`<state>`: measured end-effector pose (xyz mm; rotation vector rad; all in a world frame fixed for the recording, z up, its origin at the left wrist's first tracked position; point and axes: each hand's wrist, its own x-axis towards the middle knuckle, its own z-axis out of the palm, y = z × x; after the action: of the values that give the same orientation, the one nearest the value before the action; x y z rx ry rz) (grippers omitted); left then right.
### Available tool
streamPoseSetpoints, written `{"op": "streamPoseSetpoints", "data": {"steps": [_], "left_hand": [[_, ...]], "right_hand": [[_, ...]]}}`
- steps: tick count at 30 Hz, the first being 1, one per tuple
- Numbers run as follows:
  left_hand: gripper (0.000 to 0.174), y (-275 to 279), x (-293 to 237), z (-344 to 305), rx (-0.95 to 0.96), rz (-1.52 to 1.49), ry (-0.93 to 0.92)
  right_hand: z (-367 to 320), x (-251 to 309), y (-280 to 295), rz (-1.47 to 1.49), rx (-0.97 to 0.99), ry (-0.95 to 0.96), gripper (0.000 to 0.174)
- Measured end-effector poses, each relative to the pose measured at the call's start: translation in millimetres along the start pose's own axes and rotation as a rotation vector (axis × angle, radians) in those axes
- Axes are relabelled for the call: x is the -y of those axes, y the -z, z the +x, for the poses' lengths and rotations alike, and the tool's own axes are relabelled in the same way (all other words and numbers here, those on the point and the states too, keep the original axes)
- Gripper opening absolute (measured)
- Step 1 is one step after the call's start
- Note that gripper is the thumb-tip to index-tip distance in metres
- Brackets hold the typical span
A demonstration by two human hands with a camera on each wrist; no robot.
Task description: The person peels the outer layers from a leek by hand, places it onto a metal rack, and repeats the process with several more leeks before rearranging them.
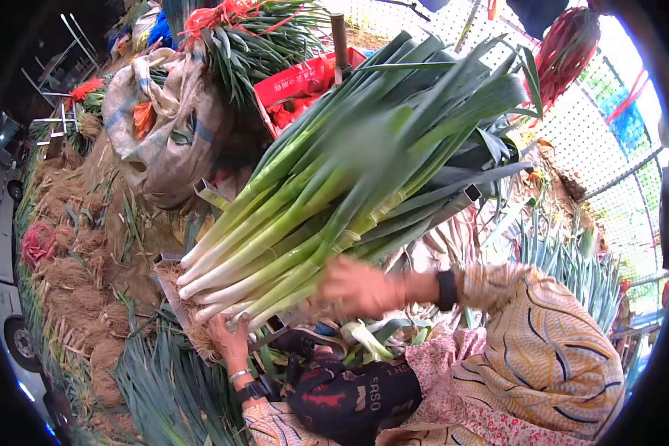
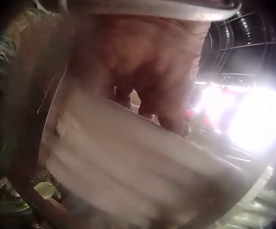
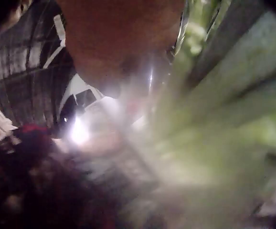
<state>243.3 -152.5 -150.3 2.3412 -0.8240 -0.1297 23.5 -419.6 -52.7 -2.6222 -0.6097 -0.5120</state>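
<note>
a bundle of green-white leeks (image 1: 334, 193) is lying on a grey metal rack (image 1: 211, 195), over ground full of brown roots (image 1: 74, 275), beside a white net fence (image 1: 572, 119). the left hand (image 1: 230, 343) is pressing straight fingers (image 2: 169, 114) on its white ends; the right hand (image 1: 357, 286) is touching its side, fingers too blurred to tell.

Worn on the head, the wide camera looks steeply down from above the grip, taking in the whole leek bundle (image 1: 334, 201) at arm's length. The left wrist camera sits tight behind the left hand (image 2: 143, 62), facing the white stalk ends (image 2: 128, 162) just beyond its fingers. The right wrist camera, equally close and blurred, faces past the right hand (image 3: 123, 43) onto green shafts (image 3: 233, 119) beside it. All three views share the bundle.
</note>
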Motion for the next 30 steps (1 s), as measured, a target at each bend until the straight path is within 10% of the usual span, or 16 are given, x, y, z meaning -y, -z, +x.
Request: {"op": "streamPoseSetpoints", "data": {"steps": [11,13,15,20,25,30], "left_hand": [[0.052,-3,13,-2,0.068,0.046,0.153],[0.052,-27,55,-9,-0.185,0.161,-0.059],[0.049,9,-4,-4,0.073,0.185,0.095],[0.043,11,-1,-7,0.017,0.208,-0.104],[0.047,26,-4,-3,0.109,0.100,-0.081],[0.047,70,-32,41,-0.451,0.394,-0.187]], "right_hand": [[-23,8,65,-0.263,-0.079,-0.135,0.040],[7,-4,77,-0.402,0.041,-0.116,0.038],[16,-25,69,-0.485,0.235,-0.084,0.040],[36,-45,60,-0.521,0.565,-0.091,0.039],[62,-34,89,-0.628,0.447,0.007,0.039],[108,-39,133,-0.802,0.385,0.025,0.038]]}}
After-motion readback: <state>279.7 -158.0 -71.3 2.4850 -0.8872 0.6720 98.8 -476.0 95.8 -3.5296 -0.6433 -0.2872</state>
